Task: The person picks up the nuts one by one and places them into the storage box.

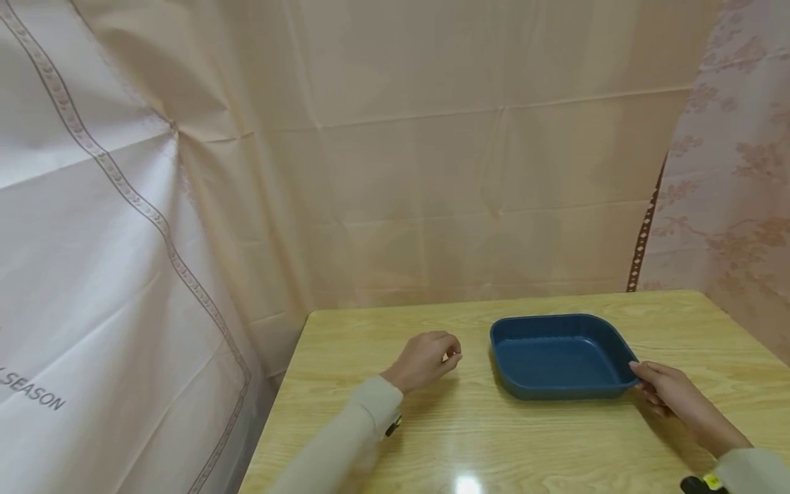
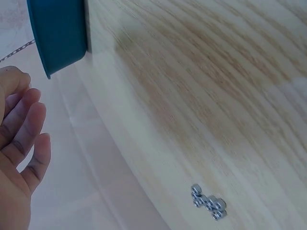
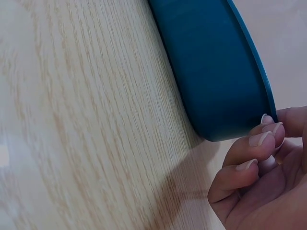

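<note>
The right hand [image 1: 669,393]'s grip pinches the near right corner of the blue tray [image 1: 561,363], which lies leftward on the desk [image 1: 345,343], long axis side to side. The left hand [image 1: 424,360], empty, fingers loosely curled, hovers apart from it. Only the left wrist view shows small metal pieces [image 2: 208,202].

- Left sleeve [image 1: 330,449]: long, pale cream, plain. Left cuff [image 1: 376,399] marked off by a line; seam or fold, can't tell.
- Under it: small black piece [image 1: 391,430], small yellow patch [image 1: 398,420].
- Right sleeve [image 1: 758,470]: same pale cream, only its end in view.
- Beside that: second black piece [image 1: 694,486], bright yellow patch [image 1: 712,481].
- Left hand [image 1: 426,358], right hand [image 1: 669,392]: both bare.
</note>
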`<state>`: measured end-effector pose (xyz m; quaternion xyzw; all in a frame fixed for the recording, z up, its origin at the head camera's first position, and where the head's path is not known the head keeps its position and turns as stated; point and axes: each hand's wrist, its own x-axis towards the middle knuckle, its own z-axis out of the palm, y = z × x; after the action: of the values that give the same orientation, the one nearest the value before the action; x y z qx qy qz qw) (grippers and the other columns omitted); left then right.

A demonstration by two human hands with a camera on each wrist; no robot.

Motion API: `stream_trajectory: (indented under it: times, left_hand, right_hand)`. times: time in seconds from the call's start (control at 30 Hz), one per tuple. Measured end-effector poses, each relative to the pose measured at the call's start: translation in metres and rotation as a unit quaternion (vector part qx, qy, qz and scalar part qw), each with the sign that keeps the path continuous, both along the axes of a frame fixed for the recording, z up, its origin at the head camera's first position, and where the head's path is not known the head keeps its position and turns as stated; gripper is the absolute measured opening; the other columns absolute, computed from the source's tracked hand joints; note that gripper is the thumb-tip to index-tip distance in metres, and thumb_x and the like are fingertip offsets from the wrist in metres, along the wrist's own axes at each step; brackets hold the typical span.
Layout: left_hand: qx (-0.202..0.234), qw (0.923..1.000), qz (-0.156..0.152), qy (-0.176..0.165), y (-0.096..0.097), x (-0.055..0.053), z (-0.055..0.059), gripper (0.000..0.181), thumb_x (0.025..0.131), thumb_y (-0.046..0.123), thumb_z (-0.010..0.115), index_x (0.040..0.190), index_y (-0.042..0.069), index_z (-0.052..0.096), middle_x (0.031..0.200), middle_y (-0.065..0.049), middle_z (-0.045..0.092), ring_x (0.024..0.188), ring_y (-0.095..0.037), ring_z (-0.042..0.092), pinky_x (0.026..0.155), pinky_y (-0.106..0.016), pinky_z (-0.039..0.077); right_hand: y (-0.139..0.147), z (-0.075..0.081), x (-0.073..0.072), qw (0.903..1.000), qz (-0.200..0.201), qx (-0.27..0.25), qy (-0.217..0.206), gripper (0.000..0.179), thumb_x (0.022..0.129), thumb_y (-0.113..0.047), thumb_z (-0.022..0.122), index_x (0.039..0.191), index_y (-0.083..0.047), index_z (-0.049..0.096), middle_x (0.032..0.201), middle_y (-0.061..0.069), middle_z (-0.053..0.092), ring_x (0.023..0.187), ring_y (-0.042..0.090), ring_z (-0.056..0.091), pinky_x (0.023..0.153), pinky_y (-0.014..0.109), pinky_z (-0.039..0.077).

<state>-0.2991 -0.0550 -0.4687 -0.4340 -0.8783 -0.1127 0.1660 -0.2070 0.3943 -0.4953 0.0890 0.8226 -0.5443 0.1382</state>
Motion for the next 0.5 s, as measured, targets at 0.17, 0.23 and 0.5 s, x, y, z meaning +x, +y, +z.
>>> stream_trajectory:
  times: [0.17,0.23,0.5]
  left_hand:
    - [-0.019,0.9996,-0.011,0.019,0.01,-0.003,-0.002,0.009,0.101,0.024,0.067,0.101,0.019,0.074,0.093,0.009,0.069,0.08,0.001,0.061,0.07,-0.011,0.047]
    - [-0.026,0.9992,-0.014,0.026,0.014,-0.005,-0.004,0.009,0.102,0.025,0.066,0.101,0.019,0.073,0.093,0.009,0.069,0.08,0.001,0.06,0.07,-0.011,0.047]
    - [-0.015,0.9988,-0.02,0.041,0.027,-0.004,-0.004,0.008,0.101,0.024,0.067,0.102,0.02,0.073,0.096,0.01,0.07,0.082,0.002,0.062,0.072,-0.011,0.047]
  right_hand:
    - [0.001,0.0,0.0,0.9999,-0.009,-0.007,0.002,0.044,0.111,-0.045,0.039,0.081,-0.016,0.049,0.066,-0.005,0.041,0.054,0.01,0.041,0.053,0.029,0.042]
    - [0.001,0.0,0.0,0.9999,-0.008,-0.006,0.004,0.044,0.112,-0.045,0.039,0.08,-0.015,0.048,0.066,-0.005,0.041,0.055,0.01,0.04,0.053,0.029,0.042]
    - [0.0,-0.002,0.0,0.9999,-0.01,-0.01,0.001,0.045,0.111,-0.046,0.04,0.08,-0.016,0.048,0.065,-0.005,0.041,0.054,0.01,0.041,0.053,0.029,0.042]
